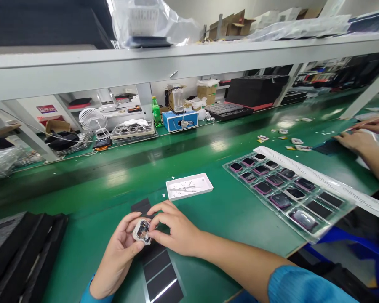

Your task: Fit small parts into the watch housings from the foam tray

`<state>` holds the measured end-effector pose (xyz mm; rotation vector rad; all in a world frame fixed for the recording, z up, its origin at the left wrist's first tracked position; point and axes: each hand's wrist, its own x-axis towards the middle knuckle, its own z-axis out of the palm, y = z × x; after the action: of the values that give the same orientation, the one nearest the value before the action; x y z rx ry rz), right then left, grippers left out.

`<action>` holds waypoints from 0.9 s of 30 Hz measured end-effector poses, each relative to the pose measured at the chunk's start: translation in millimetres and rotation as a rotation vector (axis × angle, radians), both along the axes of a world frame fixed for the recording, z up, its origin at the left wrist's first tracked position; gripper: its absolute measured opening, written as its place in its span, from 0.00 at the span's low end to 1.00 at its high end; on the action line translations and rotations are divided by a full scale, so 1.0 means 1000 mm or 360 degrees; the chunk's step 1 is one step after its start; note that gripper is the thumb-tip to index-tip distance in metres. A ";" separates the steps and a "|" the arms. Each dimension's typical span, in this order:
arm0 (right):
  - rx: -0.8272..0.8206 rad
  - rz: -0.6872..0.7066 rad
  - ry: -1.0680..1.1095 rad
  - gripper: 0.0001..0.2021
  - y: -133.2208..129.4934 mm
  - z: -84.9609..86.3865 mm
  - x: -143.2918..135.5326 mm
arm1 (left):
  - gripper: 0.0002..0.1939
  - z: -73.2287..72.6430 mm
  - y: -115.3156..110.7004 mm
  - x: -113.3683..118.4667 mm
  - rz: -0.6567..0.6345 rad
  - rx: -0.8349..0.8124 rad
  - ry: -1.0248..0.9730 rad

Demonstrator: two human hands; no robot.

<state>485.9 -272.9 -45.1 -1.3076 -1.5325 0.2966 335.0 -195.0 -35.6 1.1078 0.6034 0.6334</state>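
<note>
My left hand (124, 240) grips a small white smartwatch case (142, 231) by its edges, the inner side with its circuitry facing up. From the right, my right hand (173, 227) reaches over it, thumb and forefinger pinched together at the case's right part. Whatever sits between those fingertips is too small to make out. Under both hands lies a strip of black rectangular sheets (160, 269) on the green table. Beyond them stands a shallow white box (205, 189) holding tweezers (181, 189) and tiny pieces.
To the right, a clear tray (290, 225) carries several watch cases with dark screens, beside a long white strip (328, 181). Black foam trays (28, 252) are stacked at left. A co-worker's hands (363, 141) work at far right. A blue device (180, 121) and green bottle (156, 111) stand behind.
</note>
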 end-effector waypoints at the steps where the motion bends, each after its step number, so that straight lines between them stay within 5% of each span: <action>1: -0.0014 -0.0001 -0.0006 0.03 0.000 0.000 0.000 | 0.30 0.000 0.000 0.000 0.0002 -0.0006 0.0002; 8: 0.0213 -0.0012 -0.0376 0.02 -0.003 0.009 0.002 | 0.27 -0.007 0.009 -0.003 -0.0027 -0.0052 0.0022; 11: 0.0280 -0.0407 -0.0563 0.05 -0.003 0.016 0.029 | 0.26 -0.010 0.016 -0.006 -0.0083 -0.0081 0.0003; 15: -0.0160 -0.0935 -0.0675 0.06 -0.002 0.019 0.067 | 0.25 -0.011 0.017 -0.008 -0.0112 -0.0101 -0.0026; 18: -0.0276 -0.0726 -0.0368 0.06 -0.002 0.018 0.060 | 0.26 -0.012 0.015 -0.008 -0.0136 -0.0098 -0.0033; 22: -0.0235 -0.0246 0.0160 0.04 0.000 0.015 0.016 | 0.27 -0.014 0.014 -0.006 -0.0152 -0.0089 -0.0040; 27: -0.0239 -0.0265 0.0320 0.05 0.000 0.006 -0.011 | 0.26 -0.014 0.013 -0.006 -0.0186 -0.0064 -0.0016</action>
<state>475.3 -272.5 -39.0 -1.4669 -1.2438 0.4297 328.5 -181.7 -50.1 1.0931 0.5366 0.5237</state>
